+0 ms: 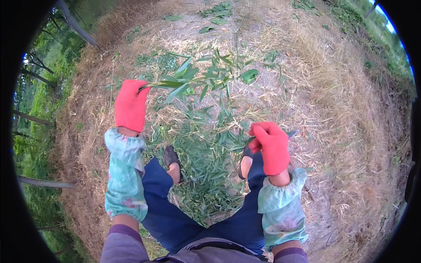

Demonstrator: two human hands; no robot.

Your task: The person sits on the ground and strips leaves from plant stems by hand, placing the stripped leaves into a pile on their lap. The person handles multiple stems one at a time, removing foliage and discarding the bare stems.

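Note:
My left hand (pixel 132 104), in a red glove, is closed round the stems of a leafy green branch (pixel 180 81). The branch stretches rightward from the fist, its narrow leaves spreading over the ground. My right hand (pixel 271 147), gloved in red too, is curled in front of my right knee. A short grey blade (pixel 293 133) pokes out beside its knuckles, and a dark end shows by the thumb; the fingers hide most of this bladed tool. Between my feet lies a heap of cut green leaves (pixel 206 184).
Dry straw-coloured grass (pixel 346 144) covers the ground on both sides. More loose leaves (pixel 217 11) lie farther ahead, and one broad leaf (pixel 249 76) rests nearer. My dark shoes (pixel 172 158) stand at the heap's edges. Thin tree trunks (pixel 76 24) and green undergrowth are at the left.

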